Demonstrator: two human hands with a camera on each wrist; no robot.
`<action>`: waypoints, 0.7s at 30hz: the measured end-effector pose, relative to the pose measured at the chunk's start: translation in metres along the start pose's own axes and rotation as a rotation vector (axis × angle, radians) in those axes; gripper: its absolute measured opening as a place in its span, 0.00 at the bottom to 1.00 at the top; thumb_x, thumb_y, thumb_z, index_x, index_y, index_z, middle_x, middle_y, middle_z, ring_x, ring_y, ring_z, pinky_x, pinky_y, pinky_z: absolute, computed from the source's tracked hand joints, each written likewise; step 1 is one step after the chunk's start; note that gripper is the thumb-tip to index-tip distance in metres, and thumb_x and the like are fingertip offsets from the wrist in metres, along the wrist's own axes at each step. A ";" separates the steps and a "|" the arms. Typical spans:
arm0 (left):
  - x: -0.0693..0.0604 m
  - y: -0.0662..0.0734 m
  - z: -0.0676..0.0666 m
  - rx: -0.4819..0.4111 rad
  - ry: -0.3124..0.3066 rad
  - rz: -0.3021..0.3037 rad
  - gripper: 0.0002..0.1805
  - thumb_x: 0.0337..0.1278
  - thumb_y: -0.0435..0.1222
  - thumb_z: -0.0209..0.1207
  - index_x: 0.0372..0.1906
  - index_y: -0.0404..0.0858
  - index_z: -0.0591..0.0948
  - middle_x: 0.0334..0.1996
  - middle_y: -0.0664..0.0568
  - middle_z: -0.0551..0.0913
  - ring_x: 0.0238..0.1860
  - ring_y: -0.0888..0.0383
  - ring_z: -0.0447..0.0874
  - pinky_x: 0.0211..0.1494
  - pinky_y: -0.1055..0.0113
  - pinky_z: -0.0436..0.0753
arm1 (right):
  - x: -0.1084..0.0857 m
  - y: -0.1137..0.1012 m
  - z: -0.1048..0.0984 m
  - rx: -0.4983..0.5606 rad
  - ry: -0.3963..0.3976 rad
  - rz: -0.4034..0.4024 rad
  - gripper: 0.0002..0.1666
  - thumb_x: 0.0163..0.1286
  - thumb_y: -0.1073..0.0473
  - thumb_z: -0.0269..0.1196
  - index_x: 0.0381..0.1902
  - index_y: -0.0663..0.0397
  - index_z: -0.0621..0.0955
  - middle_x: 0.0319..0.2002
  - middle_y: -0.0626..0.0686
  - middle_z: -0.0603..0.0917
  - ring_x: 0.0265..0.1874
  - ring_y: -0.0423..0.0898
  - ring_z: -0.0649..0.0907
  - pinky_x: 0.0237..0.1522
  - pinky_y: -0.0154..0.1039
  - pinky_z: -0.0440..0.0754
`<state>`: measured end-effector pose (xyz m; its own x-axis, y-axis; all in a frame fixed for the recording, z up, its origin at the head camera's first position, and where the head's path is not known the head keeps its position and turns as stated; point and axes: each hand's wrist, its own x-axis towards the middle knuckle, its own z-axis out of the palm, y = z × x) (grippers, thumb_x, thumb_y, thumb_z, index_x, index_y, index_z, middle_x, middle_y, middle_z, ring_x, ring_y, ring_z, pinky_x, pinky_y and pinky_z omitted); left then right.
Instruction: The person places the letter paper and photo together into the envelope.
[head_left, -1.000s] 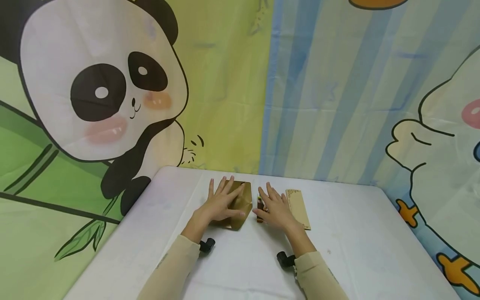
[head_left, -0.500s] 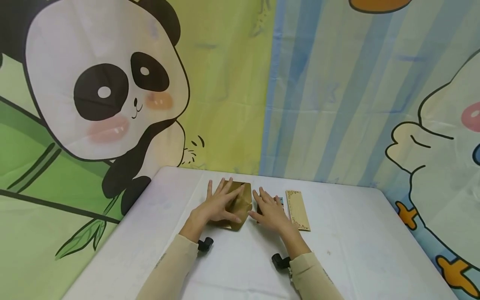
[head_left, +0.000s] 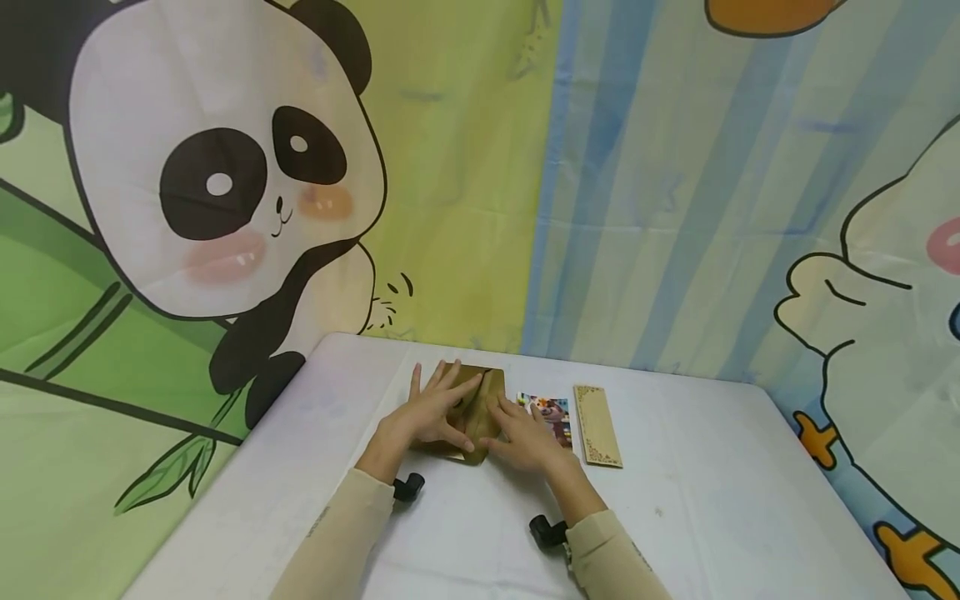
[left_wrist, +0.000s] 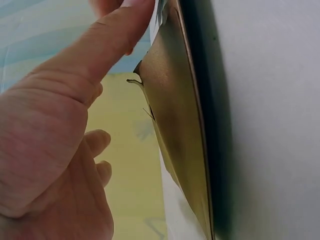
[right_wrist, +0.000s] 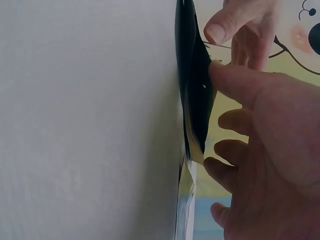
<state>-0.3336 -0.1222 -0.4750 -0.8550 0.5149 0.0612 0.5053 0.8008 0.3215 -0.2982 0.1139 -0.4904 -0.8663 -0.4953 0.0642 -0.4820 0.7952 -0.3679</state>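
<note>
A gold-brown paper envelope (head_left: pixel 492 387) lies on the white table in the head view. Its upper layer is lifted and has a ragged edge, seen side-on in the left wrist view. My left hand (head_left: pixel 429 415) is spread over the envelope's left part with fairly straight fingers. At the right side, the fingertips of my right hand (head_left: pixel 528 443) meet the envelope. In the right wrist view, the thumb tip touches the raised layer of the envelope (right_wrist: pixel 200 100), whose dark inside shows. A colourful picture card (head_left: pixel 557 414) lies partly behind my right hand.
A narrow tan card (head_left: pixel 597 427) with ornamented ends lies right of the picture card. The white table (head_left: pixel 712 500) extends to both sides, and a printed cloth with a cartoon panda (head_left: pixel 225 167) hangs behind it. Black wrist cameras sit on both wrists.
My right hand has moved left from above the picture card to the envelope's right side, uncovering most of the card. My left hand has stayed nearly in place over the envelope.
</note>
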 end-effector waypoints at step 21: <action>0.001 -0.003 0.005 -0.112 -0.107 -0.084 0.66 0.41 0.65 0.76 0.85 0.56 0.52 0.85 0.38 0.42 0.83 0.31 0.35 0.76 0.23 0.35 | 0.007 -0.008 0.008 -0.048 -0.033 -0.013 0.35 0.77 0.40 0.60 0.73 0.53 0.75 0.78 0.61 0.69 0.79 0.59 0.66 0.77 0.73 0.48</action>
<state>-0.3355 -0.1228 -0.4806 -0.8734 0.4819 -0.0698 0.4110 0.8065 0.4251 -0.2991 0.1011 -0.4947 -0.8556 -0.5162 0.0378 -0.4994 0.8041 -0.3224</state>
